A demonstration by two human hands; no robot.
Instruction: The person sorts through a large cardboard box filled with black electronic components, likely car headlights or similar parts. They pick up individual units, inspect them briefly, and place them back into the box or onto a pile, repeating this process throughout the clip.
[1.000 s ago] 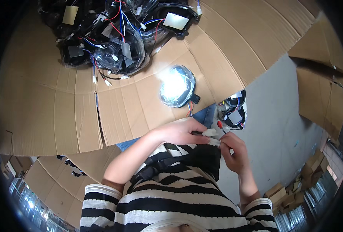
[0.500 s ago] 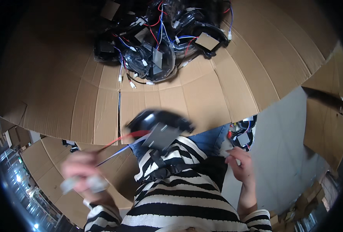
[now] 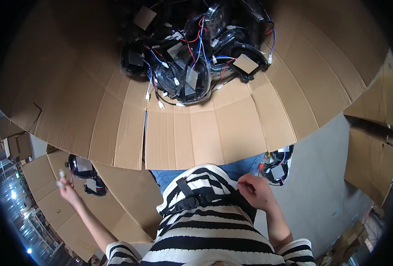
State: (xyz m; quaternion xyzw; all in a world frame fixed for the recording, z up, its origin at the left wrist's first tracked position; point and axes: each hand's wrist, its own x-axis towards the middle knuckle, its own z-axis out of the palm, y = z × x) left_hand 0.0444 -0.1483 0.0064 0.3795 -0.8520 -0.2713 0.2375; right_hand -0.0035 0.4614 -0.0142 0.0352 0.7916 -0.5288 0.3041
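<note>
My left hand [image 3: 69,189] is raised at the far left, closed on white wire connectors [image 3: 62,174] that stick out above its fingers. Beside it, over an open carton, is a black plastic unit [image 3: 82,166] with a square grey pad; wires run from near the hand towards it. A second black unit [image 3: 94,186] with a grey pad lies just below and overlaps it. My right hand [image 3: 255,190] is in front of my waist, its fingers curled in and nothing seen in them.
A large cardboard box [image 3: 205,146] opens before me, with a pile of black units [image 3: 187,82], clear bags and red, blue and white wires inside. More units [image 3: 277,170] sit on the grey floor [image 3: 311,177] at right. A carton [image 3: 371,155] stands far right.
My left hand has swung out to the left, carrying the black unit by its wires from before my waist to the left carton. My right hand has shifted inward, its fingers curling more.
</note>
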